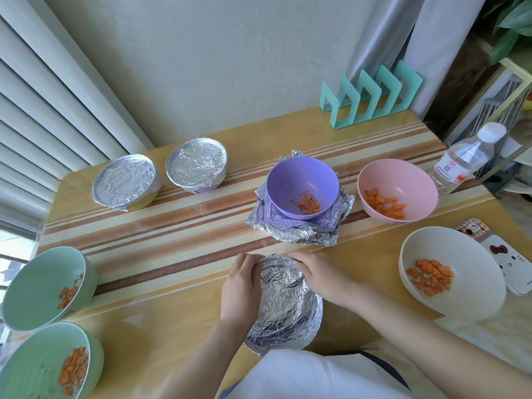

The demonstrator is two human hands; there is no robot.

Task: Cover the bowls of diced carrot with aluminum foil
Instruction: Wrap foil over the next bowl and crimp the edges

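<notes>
At the desk's near edge, the left hand and right hand flank a covered bowl, each grip curled over its far rim, pinching the foil down.

A foil-wrapped bowl sits nearest the camera, its silver sheet crinkled tight over the rim. Far left, a yellow bowl and a lilac bowl stand sealed in foil, side by side. At centre, an open purple bowl of diced carrot rests on a crumpled foil sheet. A pink bowl, a white bowl, a far green bowl and a near green bowl hold carrot, uncovered.
</notes>
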